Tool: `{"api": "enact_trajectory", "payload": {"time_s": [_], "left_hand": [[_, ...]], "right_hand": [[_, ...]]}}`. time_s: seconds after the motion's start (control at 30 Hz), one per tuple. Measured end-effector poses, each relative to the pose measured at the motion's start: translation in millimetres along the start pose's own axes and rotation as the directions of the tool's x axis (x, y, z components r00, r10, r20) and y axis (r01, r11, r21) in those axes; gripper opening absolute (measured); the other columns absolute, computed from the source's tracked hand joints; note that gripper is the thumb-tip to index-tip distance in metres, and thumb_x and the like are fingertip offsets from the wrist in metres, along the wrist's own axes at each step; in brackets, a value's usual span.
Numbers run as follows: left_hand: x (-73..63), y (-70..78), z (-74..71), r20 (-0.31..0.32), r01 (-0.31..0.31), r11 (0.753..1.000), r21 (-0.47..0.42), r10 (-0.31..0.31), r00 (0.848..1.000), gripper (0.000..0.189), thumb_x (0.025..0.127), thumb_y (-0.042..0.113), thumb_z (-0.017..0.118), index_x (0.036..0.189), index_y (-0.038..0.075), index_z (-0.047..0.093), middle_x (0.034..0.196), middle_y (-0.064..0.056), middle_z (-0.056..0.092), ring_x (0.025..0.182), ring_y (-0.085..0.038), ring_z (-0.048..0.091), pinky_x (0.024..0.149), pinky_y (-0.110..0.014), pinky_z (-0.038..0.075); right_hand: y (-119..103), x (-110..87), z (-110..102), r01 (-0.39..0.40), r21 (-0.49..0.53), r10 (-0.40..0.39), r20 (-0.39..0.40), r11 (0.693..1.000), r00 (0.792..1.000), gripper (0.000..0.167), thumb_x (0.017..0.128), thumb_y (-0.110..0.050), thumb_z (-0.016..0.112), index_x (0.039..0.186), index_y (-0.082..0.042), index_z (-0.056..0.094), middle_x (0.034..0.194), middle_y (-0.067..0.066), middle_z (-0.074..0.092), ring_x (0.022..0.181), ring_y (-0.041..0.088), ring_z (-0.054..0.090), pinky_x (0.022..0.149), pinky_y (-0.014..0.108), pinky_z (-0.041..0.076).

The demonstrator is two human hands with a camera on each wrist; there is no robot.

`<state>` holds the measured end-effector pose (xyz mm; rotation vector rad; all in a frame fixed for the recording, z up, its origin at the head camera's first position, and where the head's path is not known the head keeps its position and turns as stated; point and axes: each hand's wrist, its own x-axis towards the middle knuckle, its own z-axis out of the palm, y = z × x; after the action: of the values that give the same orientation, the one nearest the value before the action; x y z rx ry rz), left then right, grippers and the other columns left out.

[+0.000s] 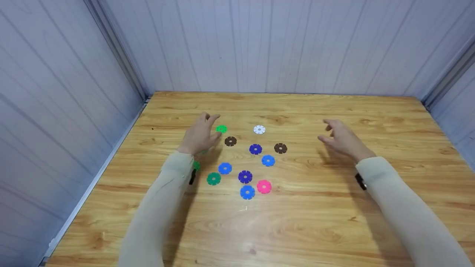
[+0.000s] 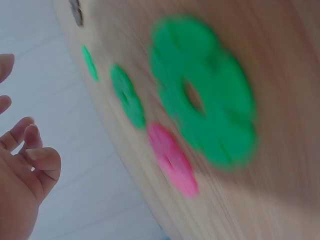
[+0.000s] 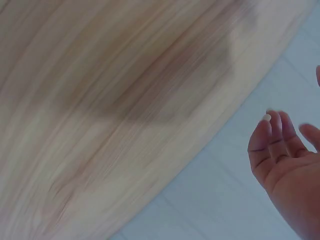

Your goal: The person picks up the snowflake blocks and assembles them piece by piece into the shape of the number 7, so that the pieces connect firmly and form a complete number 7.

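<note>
Flat, notched plastic discs, each with a central hole, lie spread over the table. My left hand [image 1: 199, 135] hovers above the left part of the spread, fingers loosely bent and holding nothing. Closest to its fingertips is a bright green disc [image 1: 221, 129], with a brown disc [image 1: 231, 141] just to the right. Beneath that wrist, the left wrist view shows a large green disc [image 2: 200, 95] and a pink disc [image 2: 172, 159] that the arm hides from the head view. Right of the discs, my right hand [image 1: 343, 141] hangs over bare wood, fingers relaxed, nothing in them.
Several more discs lie mid-table: a white disc [image 1: 259, 129], a second brown disc [image 1: 280, 148], a dark blue disc [image 1: 245, 177], a blue disc [image 1: 247, 192] and a pink one nearer the front. Pale panel walls [image 1: 252, 48] border the wooden table [image 1: 297, 222] behind and at both sides.
</note>
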<state>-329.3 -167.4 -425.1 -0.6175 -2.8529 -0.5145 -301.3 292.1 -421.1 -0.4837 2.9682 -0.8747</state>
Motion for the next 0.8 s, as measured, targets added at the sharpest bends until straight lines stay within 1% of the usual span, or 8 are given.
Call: {"api": "enact_trajectory", "payload": {"time_s": [0.1,0.2,0.27,0.37,0.43,0.5,0.63,0.8], "left_hand": [[4.5,12.1,5.7,0.010,-0.002,0.999,-0.040,0.002,1.000,0.061,0.096,0.028,0.064,0.149,0.012,0.041,0.119,-0.016,0.050,0.061,-0.019,0.045,0.045,-0.032,0.042],[8.7,24.8,13.0,0.025,-0.015,0.996,-0.087,0.017,1.000,0.056,0.096,0.027,0.065,0.146,0.010,0.046,0.116,-0.016,0.053,0.059,-0.017,0.045,0.047,-0.032,0.041],[11.0,33.9,18.2,0.039,-0.031,0.993,-0.115,0.036,0.999,0.050,0.096,0.025,0.066,0.141,0.009,0.052,0.115,-0.016,0.055,0.065,-0.018,0.050,0.053,-0.032,0.045],[12.3,48.3,26.3,0.083,-0.044,0.990,-0.136,0.056,0.995,0.043,0.095,0.025,0.067,0.134,0.008,0.059,0.114,-0.014,0.057,0.082,-0.019,0.058,0.068,-0.033,0.051],[13.2,58.5,31.2,0.128,-0.044,0.987,-0.153,0.064,0.990,0.042,0.094,0.026,0.067,0.132,0.008,0.060,0.116,-0.012,0.058,0.093,-0.019,0.058,0.076,-0.034,0.052],[14.7,68.9,35.1,0.175,-0.045,0.985,-0.168,0.075,0.982,0.042,0.093,0.027,0.069,0.131,0.008,0.061,0.117,-0.010,0.058,0.099,-0.020,0.058,0.080,-0.035,0.051],[19.2,89.8,41.7,0.237,-0.086,0.981,-0.173,0.126,0.963,0.043,0.091,0.028,0.072,0.128,0.007,0.064,0.116,-0.009,0.059,0.101,-0.020,0.057,0.081,-0.035,0.051],[24.5,109.8,46.8,0.282,-0.113,0.984,-0.139,0.149,0.948,0.043,0.088,0.033,0.075,0.124,0.011,0.067,0.112,-0.005,0.061,0.093,-0.014,0.057,0.080,-0.034,0.051]], "right_hand": [[-14,11.8,12,0.003,0.025,-0.004,0.034,1.000,0.999,0.055,0.100,-0.015,0.060,0.144,0.010,0.038,0.120,0.029,0.054,0.103,0.040,0.056,0.086,0.052,0.048],[-27,20.9,24,-0.005,0.053,0.001,0.069,0.999,0.998,0.048,0.099,-0.011,0.060,0.139,0.010,0.046,0.115,0.024,0.058,0.101,0.035,0.057,0.087,0.048,0.050],[-36,25.3,33,-0.023,0.074,0.016,0.099,0.997,0.995,0.045,0.099,-0.012,0.060,0.137,0.010,0.048,0.114,0.021,0.059,0.100,0.033,0.057,0.088,0.046,0.050],[-47,28.8,46,-0.056,0.105,0.041,0.140,0.993,0.989,0.044,0.100,-0.014,0.060,0.137,0.008,0.049,0.116,0.018,0.058,0.101,0.030,0.057,0.088,0.043,0.051],[-54,31.4,53,-0.064,0.111,0.046,0.160,0.992,0.986,0.045,0.100,-0.015,0.060,0.137,0.008,0.049,0.118,0.018,0.057,0.103,0.031,0.057,0.089,0.043,0.050],[-58,34.8,60,-0.058,0.105,0.038,0.181,0.993,0.983,0.046,0.099,-0.016,0.061,0.137,0.008,0.050,0.120,0.020,0.056,0.106,0.033,0.056,0.093,0.045,0.049],[-64,41.5,70,-0.036,0.074,0.020,0.210,0.997,0.977,0.044,0.097,-0.016,0.064,0.133,0.008,0.054,0.117,0.021,0.056,0.106,0.033,0.056,0.095,0.046,0.047],[-69,46.5,74,-0.011,0.026,0.005,0.211,1.000,0.977,0.035,0.094,-0.015,0.068,0.119,0.008,0.062,0.104,0.018,0.054,0.089,0.027,0.053,0.084,0.043,0.047]]}}
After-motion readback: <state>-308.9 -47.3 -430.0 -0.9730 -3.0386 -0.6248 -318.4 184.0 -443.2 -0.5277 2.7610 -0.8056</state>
